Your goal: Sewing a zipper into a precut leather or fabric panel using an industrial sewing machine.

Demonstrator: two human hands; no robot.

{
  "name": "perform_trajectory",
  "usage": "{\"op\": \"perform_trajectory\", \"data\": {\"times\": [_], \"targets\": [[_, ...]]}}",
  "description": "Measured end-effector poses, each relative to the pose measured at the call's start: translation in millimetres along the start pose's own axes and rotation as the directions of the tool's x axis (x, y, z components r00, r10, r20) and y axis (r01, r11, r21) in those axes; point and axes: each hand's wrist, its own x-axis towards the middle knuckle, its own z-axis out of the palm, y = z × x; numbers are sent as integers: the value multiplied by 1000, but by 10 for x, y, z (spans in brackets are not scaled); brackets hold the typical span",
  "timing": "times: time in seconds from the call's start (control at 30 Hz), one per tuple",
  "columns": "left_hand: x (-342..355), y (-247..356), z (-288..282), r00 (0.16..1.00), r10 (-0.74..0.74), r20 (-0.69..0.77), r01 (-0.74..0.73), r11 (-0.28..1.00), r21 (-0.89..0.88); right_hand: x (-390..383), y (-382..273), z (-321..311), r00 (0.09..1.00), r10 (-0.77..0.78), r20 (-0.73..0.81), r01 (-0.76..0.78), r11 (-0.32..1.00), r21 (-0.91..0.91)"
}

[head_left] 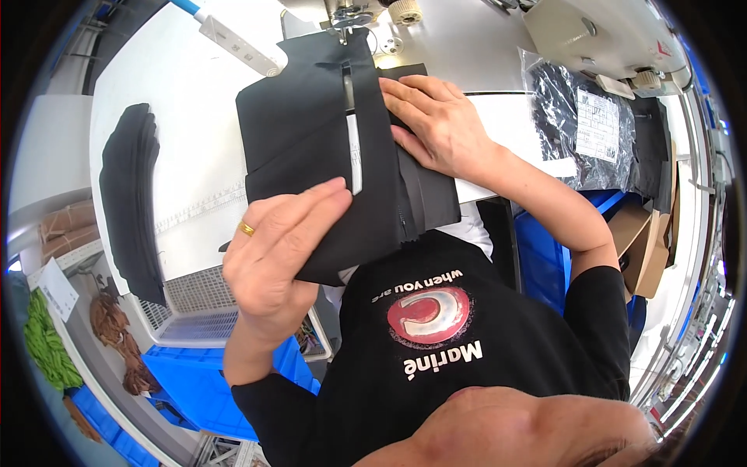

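Head view: the left hand [276,249] bends over the near left part of a big black cloth [303,140], fingertips on top. Its thumb is hidden, so I cannot tell if it pinches the cloth. The right hand [440,124] lies open, its fingers stretched out on the right side of the cloth.

The cloth goes from the sewing machine needle area [342,35], at the far side of the table [187,148], to past the table's near edge. A long slot runs down the cloth — a white strip [354,152] shows in it.

A white stick with a blue end [241,48] is just beside the cloth's far left corner. By the table's left edge lies a stack of black pieces [128,194]. Ruler marks [202,206] run between that stack and the cloth.

On the right side sits a clear plastic bag [545,89] — black stuff is inside. Below the table's near left corner is a white basket [202,327].
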Motion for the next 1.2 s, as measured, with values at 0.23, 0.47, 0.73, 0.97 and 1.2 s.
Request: {"op": "perform_trajectory", "data": {"times": [0.23,0.47,0.73,0.97,1.2], "targets": [[-274,-48,225,994,24,106,-21,999,-36,184,108,100,997,-69,35,70,997,-28],[-530,-127,558,997,-14,75,13,1000,17,197,124,102,997,-63,43,63,998,12],[-688,-108,743,1000,-3,25,0,993,116,189,154,104,999,-47,24,47,999,21],[-670,-103,723,998,-20,56,13,991,134,189,154,115,999,-41,17,41,999,20],[-671,-88,693,997,-23,68,14,992,129,202,148,116,999,4,53,-6,999,32]]}}
